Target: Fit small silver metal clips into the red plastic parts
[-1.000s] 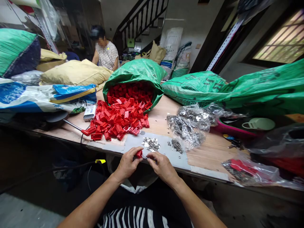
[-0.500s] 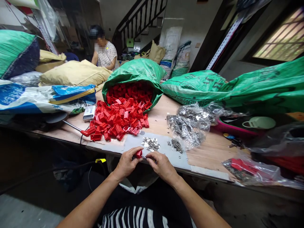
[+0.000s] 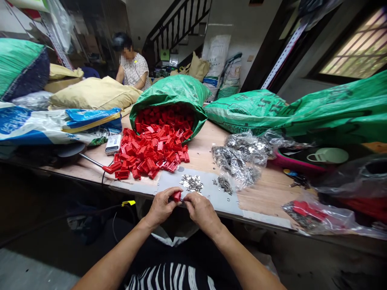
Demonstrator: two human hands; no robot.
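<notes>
Just over the table's front edge, my left hand (image 3: 162, 207) pinches a small red plastic part (image 3: 177, 196) between thumb and fingers. My right hand (image 3: 200, 210) is closed beside it, its fingertips on a small dark metal piece (image 3: 182, 200) at the red part's right end; most of that piece is hidden by the fingers. Beyond my hands, a pile of flat shiny metal pieces (image 3: 192, 183) lies on a grey sheet (image 3: 211, 199). A smaller heap of darker metal bits (image 3: 225, 184) sits to its right.
A green sack (image 3: 172, 88) spills red plastic parts (image 3: 151, 151) across the table. Plastic bags of metal pieces (image 3: 237, 165) lie to the right, near a pale green lid-like thing (image 3: 329, 155). A white box-shaped device (image 3: 113, 144) stands left. Another person (image 3: 134, 68) sits behind the sacks.
My right hand has shifted slightly left, closer to the red part, and its fingers now cover more of the metal piece. The left hand stays nearly still.
</notes>
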